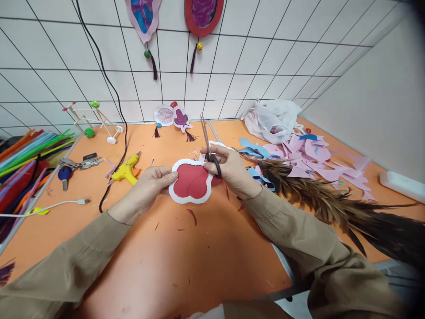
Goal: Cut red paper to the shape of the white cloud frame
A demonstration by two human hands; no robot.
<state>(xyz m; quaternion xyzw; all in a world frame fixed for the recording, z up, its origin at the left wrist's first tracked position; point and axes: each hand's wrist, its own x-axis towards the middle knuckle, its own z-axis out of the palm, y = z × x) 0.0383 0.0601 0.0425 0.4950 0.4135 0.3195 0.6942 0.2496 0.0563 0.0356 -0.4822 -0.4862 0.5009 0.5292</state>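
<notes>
A red paper cutout with a scalloped white border point(191, 181) is held up over the orange table. My left hand point(146, 188) pinches its left edge, thumb on top. At its upper right edge, the thumb of my right hand point(235, 173) presses on it. Black-handled scissors point(216, 167) are also in my right hand, their blades pointing up and away. Part of another white-edged piece point(218, 144) shows behind my right fingers, mostly hidden. Small red paper scraps point(191, 217) lie on the table below the cutout.
On the left are a yellow glue gun point(128, 169) with a black cord, keys point(89, 161) and colourful pipe cleaners point(26, 150). Brown feathers point(308, 186), pink paper scraps point(312, 150) and a white plastic bag point(274, 119) lie right. Tasselled ornaments point(165, 116) rest by the tiled wall.
</notes>
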